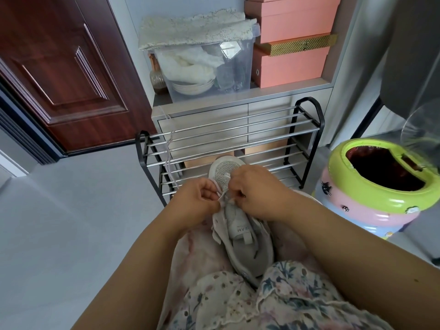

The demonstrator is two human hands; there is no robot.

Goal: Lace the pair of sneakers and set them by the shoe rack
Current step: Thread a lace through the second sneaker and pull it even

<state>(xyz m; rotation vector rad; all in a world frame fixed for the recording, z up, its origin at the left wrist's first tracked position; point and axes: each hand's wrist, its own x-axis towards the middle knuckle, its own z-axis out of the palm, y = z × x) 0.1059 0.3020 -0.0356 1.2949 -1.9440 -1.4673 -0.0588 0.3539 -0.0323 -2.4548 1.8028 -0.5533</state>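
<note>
Sneaker (240, 234): on the lap, toe toward 12 o'clock.
Shoe rack (228, 144): beyond the toe.
Bin (381, 186): at 2 o'clock.
Door (66, 75): at 10 o'clock.

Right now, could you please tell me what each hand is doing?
Left hand: fingers curled, pinching the white lace at the sneaker.
Right hand: fingers curled at the sneaker's eyelets, apparently pinching the lace.

1. Both bare forearms reach forward and converge; wrists close together.
2. Left hand (202, 198) has its fingers curled, thumb and fingertips pinching.
3. Right hand (257, 191) is knuckles-up, fingers curled inward, pinching too.
</note>
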